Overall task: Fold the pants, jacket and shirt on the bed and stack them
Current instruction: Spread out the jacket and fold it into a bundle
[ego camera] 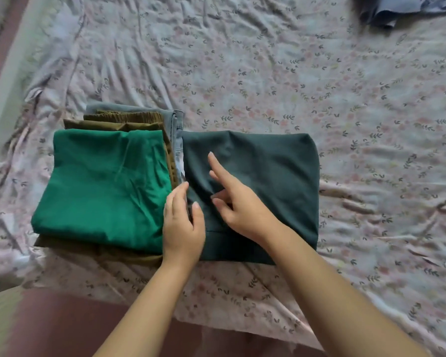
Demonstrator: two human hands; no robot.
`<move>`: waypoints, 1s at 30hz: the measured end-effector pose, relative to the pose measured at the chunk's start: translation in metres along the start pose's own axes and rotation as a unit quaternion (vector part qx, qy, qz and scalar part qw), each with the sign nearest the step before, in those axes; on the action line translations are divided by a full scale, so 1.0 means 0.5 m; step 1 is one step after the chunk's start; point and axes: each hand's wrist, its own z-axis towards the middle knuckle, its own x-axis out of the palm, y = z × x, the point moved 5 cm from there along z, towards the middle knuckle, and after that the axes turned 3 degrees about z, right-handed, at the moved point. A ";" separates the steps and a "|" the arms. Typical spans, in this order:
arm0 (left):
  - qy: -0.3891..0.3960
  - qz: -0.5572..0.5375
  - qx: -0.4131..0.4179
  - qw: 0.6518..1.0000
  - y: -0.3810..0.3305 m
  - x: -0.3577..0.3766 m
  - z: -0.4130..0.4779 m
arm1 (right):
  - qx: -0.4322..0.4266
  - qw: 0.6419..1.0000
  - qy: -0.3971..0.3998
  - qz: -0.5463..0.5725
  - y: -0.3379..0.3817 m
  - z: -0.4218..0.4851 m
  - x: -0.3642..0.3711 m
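The dark green garment [268,176], folded into a smooth rectangle, is lying on the bed [268,73] at 3 o'clock of the stack [101,181], the right hand [242,210] resting on it with its grip spread, the left hand [183,228] straddling its 9 o'clock edge, grip unclear.

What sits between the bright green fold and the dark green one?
Head view: edges of the olive garment and grey-blue jeans, stacked under the bright green fold, fill that strip; the left hand lies at its near end.
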 end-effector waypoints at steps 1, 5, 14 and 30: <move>-0.015 0.033 0.044 0.998 -0.015 0.001 -0.001 | -0.026 0.998 -0.046 -0.030 0.001 -0.020 -0.024; -0.031 0.154 0.226 0.961 -0.101 0.045 -0.010 | -0.096 0.916 -0.256 -0.292 -0.039 -0.112 -0.114; 0.061 0.347 0.275 0.895 -0.030 0.217 0.118 | 0.087 0.874 -0.185 -0.441 -0.235 -0.037 -0.146; 0.194 -0.203 -0.094 0.955 0.039 0.119 0.033 | 0.097 0.967 -0.223 0.075 -0.271 -0.161 -0.182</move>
